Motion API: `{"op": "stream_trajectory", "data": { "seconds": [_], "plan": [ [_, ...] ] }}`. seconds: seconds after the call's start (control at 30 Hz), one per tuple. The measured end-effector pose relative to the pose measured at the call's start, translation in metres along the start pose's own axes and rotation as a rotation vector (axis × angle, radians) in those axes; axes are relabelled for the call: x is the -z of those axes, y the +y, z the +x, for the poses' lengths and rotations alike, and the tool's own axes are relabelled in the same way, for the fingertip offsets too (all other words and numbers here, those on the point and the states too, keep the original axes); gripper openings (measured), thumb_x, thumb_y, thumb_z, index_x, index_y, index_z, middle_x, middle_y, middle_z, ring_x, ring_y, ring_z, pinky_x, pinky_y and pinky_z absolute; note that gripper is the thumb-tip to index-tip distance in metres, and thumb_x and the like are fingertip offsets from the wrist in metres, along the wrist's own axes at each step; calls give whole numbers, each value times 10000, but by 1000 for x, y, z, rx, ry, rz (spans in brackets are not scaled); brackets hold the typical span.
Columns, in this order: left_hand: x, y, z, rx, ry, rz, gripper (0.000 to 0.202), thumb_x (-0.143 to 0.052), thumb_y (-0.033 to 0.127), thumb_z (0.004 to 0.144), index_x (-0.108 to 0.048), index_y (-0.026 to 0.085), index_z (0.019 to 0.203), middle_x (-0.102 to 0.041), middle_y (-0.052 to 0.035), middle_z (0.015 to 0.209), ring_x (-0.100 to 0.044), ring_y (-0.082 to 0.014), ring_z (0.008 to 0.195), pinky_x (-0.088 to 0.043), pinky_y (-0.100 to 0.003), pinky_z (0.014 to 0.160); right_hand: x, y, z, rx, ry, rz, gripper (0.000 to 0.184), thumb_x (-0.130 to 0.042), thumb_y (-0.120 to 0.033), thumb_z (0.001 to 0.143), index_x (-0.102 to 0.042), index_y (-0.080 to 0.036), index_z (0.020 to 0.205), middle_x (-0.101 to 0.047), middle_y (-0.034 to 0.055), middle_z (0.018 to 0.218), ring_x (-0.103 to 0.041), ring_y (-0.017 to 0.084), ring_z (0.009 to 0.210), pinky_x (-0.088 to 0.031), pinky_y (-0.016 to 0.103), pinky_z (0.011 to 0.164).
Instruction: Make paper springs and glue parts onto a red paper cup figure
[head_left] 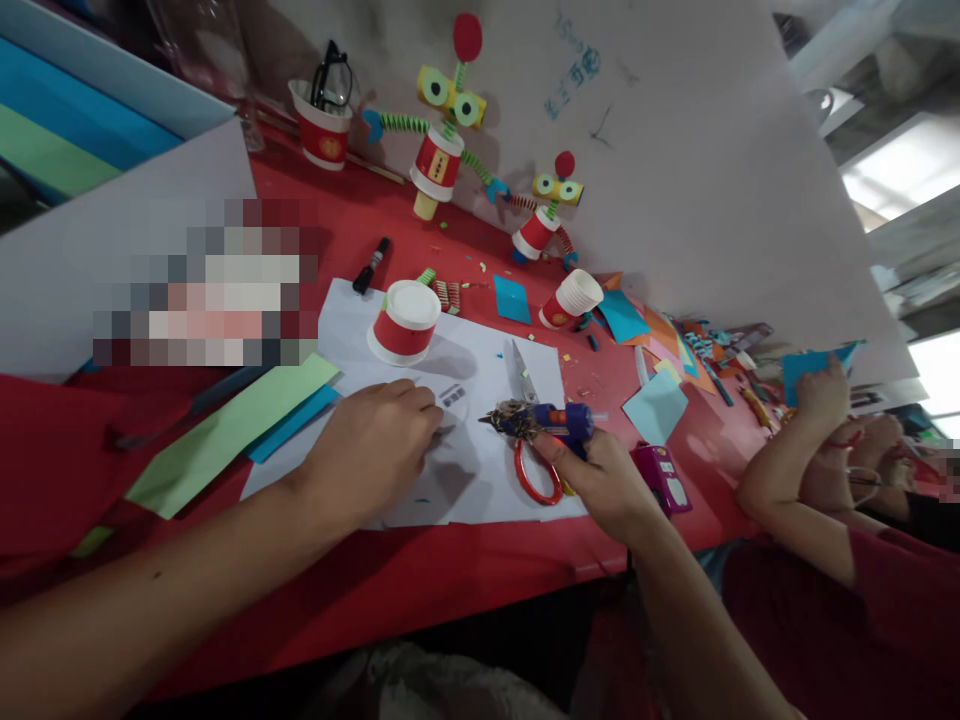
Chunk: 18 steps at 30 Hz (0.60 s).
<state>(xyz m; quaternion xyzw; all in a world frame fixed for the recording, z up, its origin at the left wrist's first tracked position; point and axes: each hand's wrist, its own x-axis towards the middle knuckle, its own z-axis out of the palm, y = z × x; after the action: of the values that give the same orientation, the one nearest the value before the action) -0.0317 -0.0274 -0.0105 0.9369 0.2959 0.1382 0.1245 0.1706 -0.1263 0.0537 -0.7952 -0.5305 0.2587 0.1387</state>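
Observation:
My right hand [600, 485] is wrapped round the handle of a blue hot glue gun [559, 420]. Its nozzle, caked with dark residue, points left toward my other hand. Over the white paper [487, 345], my left hand [379, 435] has its fingers curled together; whatever they may hold is hidden. Scissors [534, 478] with red handles lie partly under the glue gun, blades pointing away. Just beyond my left hand an upturned red and white paper cup [407, 325] sits on the sheet.
Two paper-cup figures [439, 165] stand by the wall. Further things on the red table [480, 590] are stacked cups [574, 298], a black marker [371, 265], green paper strips [232, 435] and a magenta device [661, 478]. At right, another person's hand [825, 390] holds blue paper.

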Motion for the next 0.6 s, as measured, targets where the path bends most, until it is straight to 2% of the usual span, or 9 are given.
{"op": "stream_trajectory", "data": {
  "seconds": [0.13, 0.23, 0.33, 0.43, 0.53, 0.6],
  "plan": [
    [2, 2, -2, 54, -12, 72, 269, -470, 31, 738, -679, 179, 819, -656, -75, 811, -605, -244, 776, -431, -361, 657, 3, -3, 5, -19, 38, 12, 418, -481, -558, 827, -610, -167, 751, -424, -26, 585, -370, 116, 543, -288, 225, 489],
    [6, 3, -4, 72, 25, 74, 277, -468, 25, 743, -674, 189, 828, -666, -73, 843, -610, -232, 790, -432, -347, 653, 3, -6, 6, -10, 38, 23, 412, -477, -560, 827, -576, -178, 711, -383, -33, 567, -341, 113, 526, -276, 225, 478],
    [14, 2, -12, 217, 47, 142, 240, -471, 40, 758, -658, 182, 806, -665, -85, 858, -616, -238, 800, -410, -319, 596, 3, -6, 6, 3, 41, 51, 410, -477, -560, 831, -551, -182, 691, -337, -40, 555, -303, 104, 509, -247, 222, 457],
    [19, 0, -20, 320, -4, 196, 211, -459, 91, 807, -652, 163, 760, -655, -98, 791, -620, -256, 754, -392, -319, 555, 4, -2, 5, 2, 47, 61, 409, -481, -560, 829, -561, -180, 701, -319, -41, 543, -284, 103, 495, -224, 223, 441],
    [15, -1, -21, 223, -16, 160, 215, -461, 109, 823, -665, 166, 784, -662, -91, 803, -612, -258, 798, -442, -350, 637, 5, 1, 4, 11, 63, 67, 395, -484, -547, 830, -588, -178, 737, -331, -39, 530, -290, 107, 483, -219, 225, 432],
    [9, -1, -19, 138, -21, 115, 241, -464, 63, 797, -674, 163, 860, -674, -84, 871, -607, -241, 841, -465, -355, 715, 5, 1, 3, 19, 75, 69, 396, -486, -545, 831, -584, -177, 722, -332, -37, 530, -291, 107, 486, -216, 222, 429]
  ]
}}
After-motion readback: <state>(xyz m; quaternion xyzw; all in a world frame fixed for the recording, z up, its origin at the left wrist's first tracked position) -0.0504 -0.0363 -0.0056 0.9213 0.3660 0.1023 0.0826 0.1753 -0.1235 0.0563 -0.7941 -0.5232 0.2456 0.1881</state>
